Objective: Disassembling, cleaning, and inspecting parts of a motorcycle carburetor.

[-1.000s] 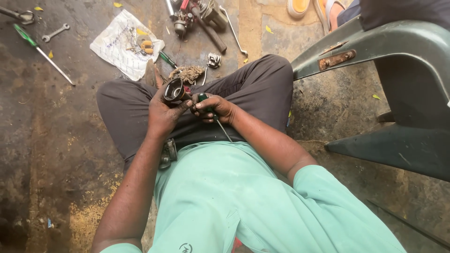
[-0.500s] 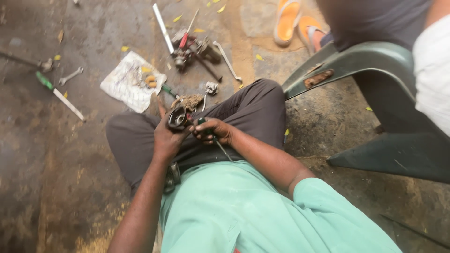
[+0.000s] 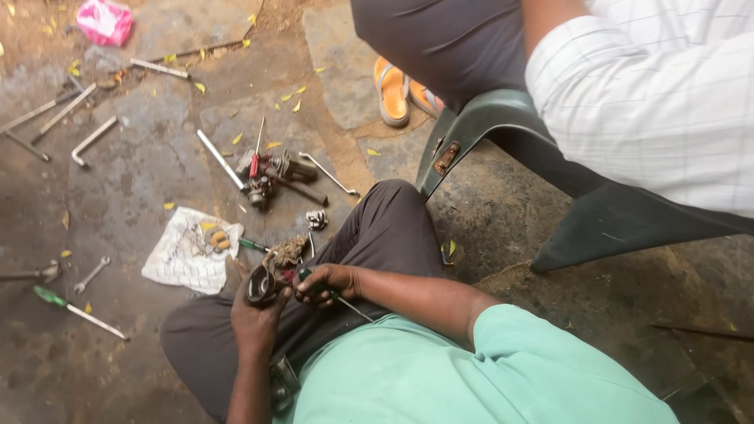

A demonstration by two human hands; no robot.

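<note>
Left hand (image 3: 255, 318) closed around a dark, round metal part (image 3: 259, 286), held over the lap with its open ring face turned up and toward the camera. Right hand (image 3: 330, 281) curled shut on a thin screwdriver (image 3: 334, 294), green at the handle end beside the fingers; long axis running on a slant, one end meeting the round part just left of the right hand, the slim bare shaft sticking out down and to the right toward the teal shirt. Both hands close together, nearly touching at the part. Just above the hands, a clump of dirty rag or fibre (image 3: 287, 251) resting on the knee. Farther up and left of the left hand, a crumpled white paper (image 3: 188, 251) with small parts on it, and beyond that a greasy mechanical assembly (image 3: 271, 180) lying on the floor among rods. Well to the left, a green-handled screwdriver (image 3: 78, 310) and a small spanner (image 3: 93, 273). Up and right of the right hand, a dark green plastic chair (image 3: 503, 126) with another person in a white shirt (image 3: 652, 102) seated on it, orange sandals (image 3: 397, 90) beside.
</note>
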